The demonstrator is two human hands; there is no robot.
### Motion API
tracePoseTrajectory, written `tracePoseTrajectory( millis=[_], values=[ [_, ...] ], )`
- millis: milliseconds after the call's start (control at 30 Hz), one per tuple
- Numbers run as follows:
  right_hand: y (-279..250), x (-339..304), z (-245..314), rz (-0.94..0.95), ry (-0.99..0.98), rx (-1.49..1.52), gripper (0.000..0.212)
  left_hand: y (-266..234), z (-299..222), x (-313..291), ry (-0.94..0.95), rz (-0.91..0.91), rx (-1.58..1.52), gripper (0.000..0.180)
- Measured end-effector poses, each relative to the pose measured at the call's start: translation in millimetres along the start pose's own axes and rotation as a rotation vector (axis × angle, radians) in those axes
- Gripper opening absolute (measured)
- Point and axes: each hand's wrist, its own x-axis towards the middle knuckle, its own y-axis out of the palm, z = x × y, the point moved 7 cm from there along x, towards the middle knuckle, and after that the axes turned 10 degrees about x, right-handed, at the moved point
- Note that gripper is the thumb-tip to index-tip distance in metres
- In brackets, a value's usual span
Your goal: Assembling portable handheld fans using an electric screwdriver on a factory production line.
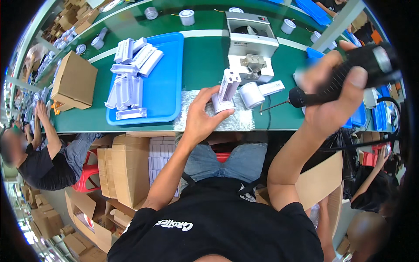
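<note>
Left fingers (221,116) grip low, right fingers (352,87) grip high.

Factory workshop, green workbench (204,65), cardboard boxes (130,170)

Rocking a black short-sleeved tee (257,222), pretty basic tbh, with chunky white lettering (174,225) on the front, off to the left, plus a smaller white print (247,193) near the hem. Paired with faded blue jeans (251,159). Bare on both left hand (204,112) and right hand (334,85).

At left, 1 red chair (90,172) stands on grey floor (55,197) near the green workbench (204,59).
</note>
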Motion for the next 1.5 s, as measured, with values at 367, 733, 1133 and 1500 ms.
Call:
tracePoseTrajectory(
  millis=[367,733,1133,1500],
  values=[
    [-44,-82,-24,-0.363,-0.222,-1.061,0.061,-2,-2,3,0.017,-0.008,0.045,0.064],
    [19,-118,-90,0.213,0.179,-0.877,0.024,-34,-49,-1,0.053,0.057,0.281,0.062],
    [6,-120,-111,0.009,0.296,-0.753,0.011,-61,-72,14,-0.069,0.107,0.409,0.066],
    [2,-95,-126,0.014,0.362,-0.712,0.011,-57,-67,33,-0.078,0.19,0.313,0.063]
  ],
)
